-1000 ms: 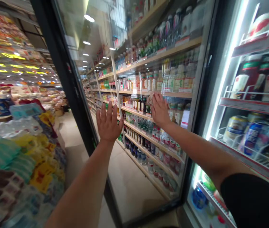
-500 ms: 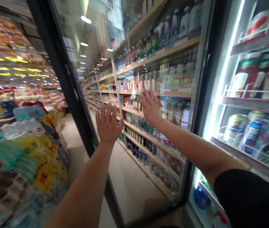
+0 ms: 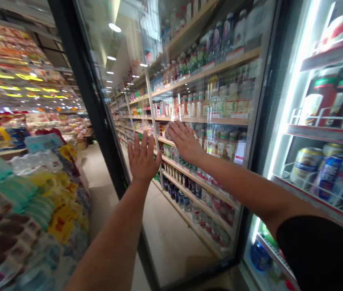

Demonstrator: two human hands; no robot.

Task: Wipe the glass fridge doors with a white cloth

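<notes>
My left hand (image 3: 142, 159) lies flat against the open glass door (image 3: 186, 242) of a drinks fridge, fingers spread and pointing up, holding nothing. My right hand (image 3: 185, 141) is higher and to the right on the same pane, fingers stretched over a small pale cloth (image 3: 168, 131) that it presses to the glass. Only the cloth's edge shows past the fingertips. The two hands are about a hand's width apart. Through the glass I see long store shelves full of bottles.
The door's black frame (image 3: 98, 117) runs diagonally at left. The lit fridge interior at right holds bottles (image 3: 320, 101) and cans (image 3: 308, 165) on wire shelves. Stacked packaged goods (image 3: 22, 202) fill the left side, with an aisle floor (image 3: 98, 194) between.
My right hand has slid the cloth leftward and slightly down across the glass, closer to my left hand. The left hand has stayed flat in place.
</notes>
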